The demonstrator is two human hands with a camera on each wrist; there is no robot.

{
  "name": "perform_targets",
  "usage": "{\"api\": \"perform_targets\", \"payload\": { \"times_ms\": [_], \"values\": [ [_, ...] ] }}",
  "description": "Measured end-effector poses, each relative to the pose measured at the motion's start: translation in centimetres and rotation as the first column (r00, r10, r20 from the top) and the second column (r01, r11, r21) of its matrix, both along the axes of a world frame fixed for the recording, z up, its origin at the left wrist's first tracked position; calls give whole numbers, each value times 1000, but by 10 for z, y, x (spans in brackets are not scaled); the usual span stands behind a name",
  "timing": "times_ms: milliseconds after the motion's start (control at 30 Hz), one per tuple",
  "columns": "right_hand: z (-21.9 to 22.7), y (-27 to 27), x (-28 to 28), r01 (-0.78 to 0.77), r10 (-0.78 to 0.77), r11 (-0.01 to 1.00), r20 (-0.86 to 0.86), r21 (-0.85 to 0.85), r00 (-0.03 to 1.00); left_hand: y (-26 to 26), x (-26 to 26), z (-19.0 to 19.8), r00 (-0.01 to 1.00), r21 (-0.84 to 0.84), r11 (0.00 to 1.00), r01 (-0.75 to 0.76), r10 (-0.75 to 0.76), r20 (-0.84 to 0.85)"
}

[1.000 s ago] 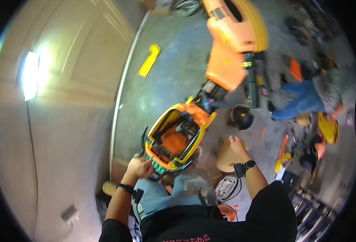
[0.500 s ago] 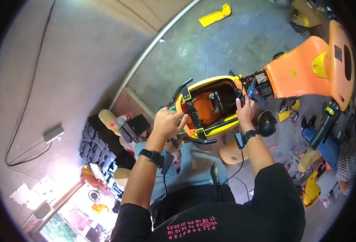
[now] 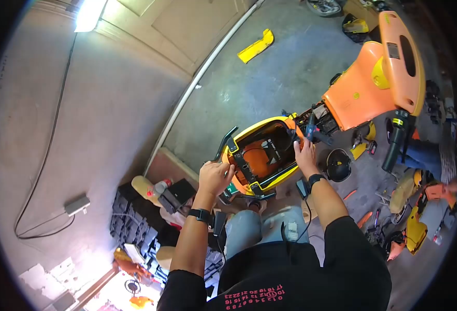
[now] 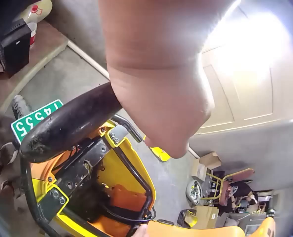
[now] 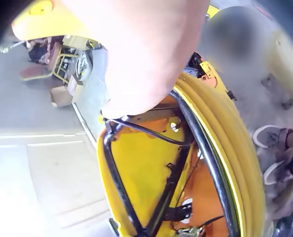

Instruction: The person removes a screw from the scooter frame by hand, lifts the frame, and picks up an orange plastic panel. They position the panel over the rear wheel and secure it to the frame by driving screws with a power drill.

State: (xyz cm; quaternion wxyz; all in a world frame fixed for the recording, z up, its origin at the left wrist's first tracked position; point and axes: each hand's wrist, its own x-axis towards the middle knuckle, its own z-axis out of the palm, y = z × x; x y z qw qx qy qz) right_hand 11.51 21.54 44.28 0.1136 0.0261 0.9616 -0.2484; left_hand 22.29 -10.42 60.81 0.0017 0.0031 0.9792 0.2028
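Note:
A yellow and orange scooter with its seat off fills the middle of the head view; its tail body [image 3: 286, 175] has an open top. My left hand [image 3: 214, 177] grips the black grab rail [image 4: 72, 123] at the tail, above the green number plate [image 4: 38, 118]. My right hand [image 3: 305, 157] holds the front right rim of the tail body, its fingers over the edge. In the right wrist view black frame tubes [image 5: 119, 182] and a thin cable [image 5: 151, 132] show inside. A blue cordless drill [image 3: 311, 127] lies on the exposed frame ahead of the opening.
On the floor to the right are a black helmet-like bowl [image 3: 338, 165] and loose body parts [image 3: 416, 230]. A yellow panel [image 3: 256, 46] lies near the wall. Another person [image 3: 425, 155] is at the far right. Black crates [image 3: 140, 212] stand at the left.
My right hand has come from open air beside the scooter to the rim of its tail body. The left hand stays at the tail. The head view has turned, swinging the scooter's front rightward.

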Motion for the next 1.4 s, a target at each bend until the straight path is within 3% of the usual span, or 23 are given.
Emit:
{"api": "perform_targets", "payload": {
  "times_ms": [33, 100, 167, 233, 300, 367, 467, 500, 533, 567, 600, 633, 700, 833, 900, 1033, 1100, 1200, 1333, 1367, 1400],
  "values": [
    [4, 8, 9, 63, -62, 990, 7, -124, 998, 1, 6, -1, 1000, 5, 1000, -6, 6, -1],
    [15, 38, 32, 164, -110, 930, 175, -330, 978, 2, 8, -2, 998, 13, 998, -56, 56, -3],
    [12, 79, 65, 160, -193, 891, -35, -425, 981, 3, 9, 1, 986, -13, 995, -97, 94, -140],
    [29, 141, 86, 459, -310, 751, 360, -474, 880, 3, 18, -1, 984, 51, 990, -130, 135, -118],
    [87, 181, 102, 620, -521, 649, 337, -441, 785, 11, 26, -2, 914, -20, 941, -339, 324, -244],
    [149, 215, 104, 740, -635, 374, 427, -559, 644, 31, 44, -1, 816, 27, 819, -573, 574, -69],
    [221, 235, 82, 649, -635, 435, 298, -624, 713, 58, 70, -12, 705, 145, 700, -699, 709, -22],
    [235, 233, 65, 614, -634, 435, 260, -658, 728, 60, 73, -9, 688, 189, 666, -721, 720, 86],
    [240, 232, 50, 558, -573, 660, 143, -503, 807, 59, 75, -17, 705, 218, 685, -695, 709, 18],
    [249, 234, 40, 486, -495, 824, 46, -292, 868, 56, 75, -22, 710, 253, 681, -687, 703, 37],
    [255, 215, 31, 437, -496, 824, -89, -360, 864, 57, 72, -15, 698, 270, 659, -702, 711, 83],
    [257, 205, 19, 437, -506, 817, -105, -375, 856, 58, 72, -8, 682, 275, 634, -723, 719, 133],
    [251, 183, -3, 220, -363, 860, -249, -460, 898, 59, 70, -8, 676, 284, 629, -724, 728, 113],
    [279, 153, -9, 237, -397, 809, -201, -538, 896, 57, 74, -10, 709, 267, 668, -695, 699, 94],
    [288, 155, -4, 227, -311, 910, -207, -348, 928, 62, 67, -6, 676, 216, 644, -734, 723, 144],
    [312, 200, -11, 229, -273, 856, -28, -463, 962, 61, 67, -9, 675, 175, 660, -731, 736, 45],
    [338, 219, -17, 145, -190, 890, -62, -432, 980, 66, 67, -11, 668, 218, 663, -717, 742, -58],
    [336, 278, -38, 110, -140, 902, -42, -419, 989, 74, 61, -5, 590, 301, 559, -773, 807, 19],
    [336, 338, -57, 196, -208, 890, 16, -411, 978, 73, 56, -13, 567, 201, 558, -805, 824, -18],
    [338, 352, -61, 138, -170, 882, -29, -451, 985, 73, 57, -17, 560, 217, 549, -807, 829, -14],
    [337, 364, -67, 71, -123, 873, -76, -482, 990, 74, 57, -20, 499, 281, 462, -841, 864, 73]
  ]
}}
